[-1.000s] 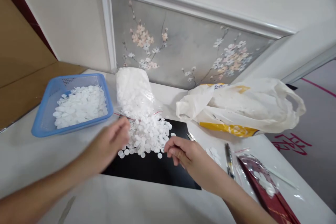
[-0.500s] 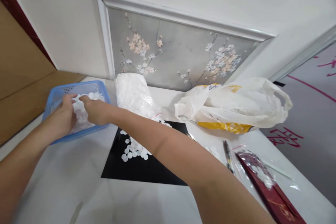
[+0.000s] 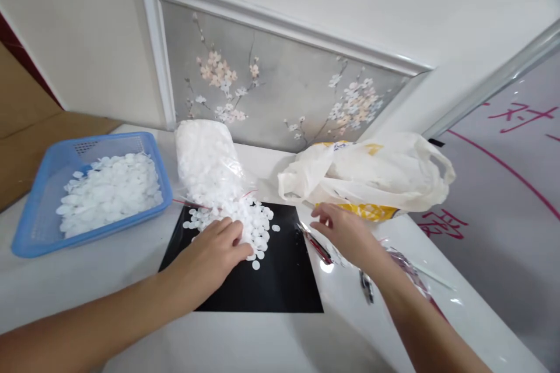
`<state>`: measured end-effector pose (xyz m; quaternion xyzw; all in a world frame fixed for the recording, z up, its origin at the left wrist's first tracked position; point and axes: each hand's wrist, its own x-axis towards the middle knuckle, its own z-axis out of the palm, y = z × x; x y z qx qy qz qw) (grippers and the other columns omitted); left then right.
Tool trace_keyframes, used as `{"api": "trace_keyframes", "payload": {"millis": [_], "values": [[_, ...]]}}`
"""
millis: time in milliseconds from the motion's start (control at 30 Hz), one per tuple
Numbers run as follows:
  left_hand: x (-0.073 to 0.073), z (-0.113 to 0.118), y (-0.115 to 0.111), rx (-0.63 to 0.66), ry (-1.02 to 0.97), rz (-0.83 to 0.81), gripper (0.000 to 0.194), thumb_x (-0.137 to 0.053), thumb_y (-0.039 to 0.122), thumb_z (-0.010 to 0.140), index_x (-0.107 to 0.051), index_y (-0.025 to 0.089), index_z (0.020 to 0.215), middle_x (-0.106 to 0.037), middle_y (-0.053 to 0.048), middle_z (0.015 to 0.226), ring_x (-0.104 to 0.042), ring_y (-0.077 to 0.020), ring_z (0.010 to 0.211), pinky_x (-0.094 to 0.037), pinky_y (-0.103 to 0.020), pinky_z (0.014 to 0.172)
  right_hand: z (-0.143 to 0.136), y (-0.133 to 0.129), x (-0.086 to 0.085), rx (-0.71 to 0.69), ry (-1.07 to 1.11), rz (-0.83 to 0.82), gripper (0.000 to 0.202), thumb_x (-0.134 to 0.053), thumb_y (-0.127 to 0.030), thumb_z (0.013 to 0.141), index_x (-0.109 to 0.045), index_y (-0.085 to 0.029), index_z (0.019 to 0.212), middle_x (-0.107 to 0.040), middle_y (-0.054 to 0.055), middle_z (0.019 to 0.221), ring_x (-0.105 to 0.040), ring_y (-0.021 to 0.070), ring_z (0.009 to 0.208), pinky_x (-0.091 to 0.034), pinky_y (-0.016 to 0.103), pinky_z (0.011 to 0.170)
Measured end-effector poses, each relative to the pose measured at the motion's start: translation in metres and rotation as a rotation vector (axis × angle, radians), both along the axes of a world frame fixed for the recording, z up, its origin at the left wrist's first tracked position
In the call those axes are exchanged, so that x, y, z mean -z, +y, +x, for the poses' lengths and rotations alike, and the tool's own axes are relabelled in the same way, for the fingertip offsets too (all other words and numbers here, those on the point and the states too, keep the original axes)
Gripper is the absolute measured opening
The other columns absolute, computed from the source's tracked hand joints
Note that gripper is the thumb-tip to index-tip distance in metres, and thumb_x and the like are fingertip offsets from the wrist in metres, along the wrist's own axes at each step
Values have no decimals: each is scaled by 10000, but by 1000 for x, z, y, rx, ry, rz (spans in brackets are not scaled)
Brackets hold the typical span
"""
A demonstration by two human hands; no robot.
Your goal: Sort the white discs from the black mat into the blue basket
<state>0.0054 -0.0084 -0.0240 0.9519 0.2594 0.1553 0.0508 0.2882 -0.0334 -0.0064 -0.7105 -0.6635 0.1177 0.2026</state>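
Note:
My left hand (image 3: pixel 221 247) rests against a pile of small white discs (image 3: pixel 258 221) on a black sheet (image 3: pixel 280 280). Its fingers are bent and the thumb is apart; some fingertips are hidden. My right hand (image 3: pixel 343 230) hovers at the sheet's right edge, open with fingers loosely bent and nothing visible in them. Just left of it lies a slim pointed tool with a red handle (image 3: pixel 319 247). The discs spill from the mouth of a clear plastic bag (image 3: pixel 207 154) full of them. A blue plastic basket (image 3: pixel 32 210) at left holds many more discs.
A white and yellow carrier bag (image 3: pixel 380 172) lies against the wall behind my right hand. A dark pen (image 3: pixel 366 287) and a clear packet (image 3: pixel 406 265) lie under and beside my right forearm. A framed blossom panel (image 3: pixel 271 81) lines the wall behind the white table (image 3: pixel 245 344).
Both hands have left the basket. My left hand has moved right onto the disc pile, and my right hand has swung right past the black sheet. The view has shifted slightly right.

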Motion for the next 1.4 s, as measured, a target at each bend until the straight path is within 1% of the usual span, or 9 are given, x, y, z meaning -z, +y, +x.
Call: {"api": "trace_keyframes", "payload": {"millis": [133, 267, 433, 800, 867, 967, 1133, 1233, 1400], "values": [[10, 30, 12, 103, 73, -81, 163, -624, 46, 812, -578, 199, 779, -511, -8, 807, -472, -194, 782, -315, -308, 687, 18, -17, 24, 49, 50, -86, 119, -616, -291, 736, -608, -219, 830, -637, 10, 733, -589, 193, 641, -436, 301, 616], [5, 40, 20, 162, 120, -90, 240, -604, -17, 744, -514, 203, 771, -518, -2, 810, -471, -197, 776, -295, -311, 694, 13, -17, 32, 37, 120, -115, 164, -608, -234, 722, -604, -220, 885, -626, 3, 788, -596, 197, 727, -447, 298, 665], [-4, 45, 19, 195, 172, -146, 303, -538, -70, 708, -462, 211, 790, -513, -2, 813, -459, -199, 757, -264, -307, 682, 12, -18, 35, 16, 185, -138, 184, -553, -189, 755, -583, -218, 934, -512, -47, 630, -552, 195, 655, -412, 287, 614], [-12, 50, 26, 289, 223, -210, 304, -533, -81, 698, -446, 210, 708, -510, -2, 772, -460, -194, 742, -266, -309, 673, 11, -34, 27, -25, 291, 6, 167, -422, -250, 905, -571, -215, 836, -550, 27, 809, -551, 198, 717, -444, 313, 686], [-20, 50, 25, 249, 212, -336, 266, -528, -49, 754, -473, 209, 720, -536, 2, 800, -484, -188, 770, -296, -300, 679, 9, -35, 25, -19, 313, 42, 173, -429, -250, 909, -576, -213, 825, -561, 31, 814, -551, 192, 711, -449, 307, 677], [-35, 58, 23, 90, 84, -751, 110, -564, 154, 875, -555, 223, 789, -621, 12, 859, -560, -171, 803, -382, -279, 688, 4, -40, 22, -2, 392, 86, 182, -436, -267, 930, -606, -208, 901, -591, 29, 797, -551, 179, 685, -452, 289, 640], [-40, 89, 21, -216, -474, -1444, 178, -750, 326, 760, -634, 192, 777, -722, -12, 761, -692, -167, 737, -521, -284, 715, -5, -49, 15, -37, 545, 151, 364, -432, -281, 968, -592, -229, 1291, -609, 6, 788, -527, 139, 597, -451, 256, 565], [-33, 102, 20, -369, -706, -1555, 200, -821, 283, 678, -722, 173, 812, -747, -35, 805, -721, -180, 823, -537, -273, 801, -7, -52, 15, -19, 480, 280, 368, -465, -280, 966, -620, -254, 1299, -545, 3, 742, -529, 140, 610, -465, 250, 558], [-29, 108, 15, -487, -790, -1594, 193, -803, 254, 707, -761, 192, 885, -764, -39, 882, -727, -171, 848, -540, -249, 822, -9, -53, 18, -28, 388, 407, 358, -489, -236, 962, -629, -244, 1291, -598, 38, 810, -589, 154, 700, -508, 253, 588]]}}
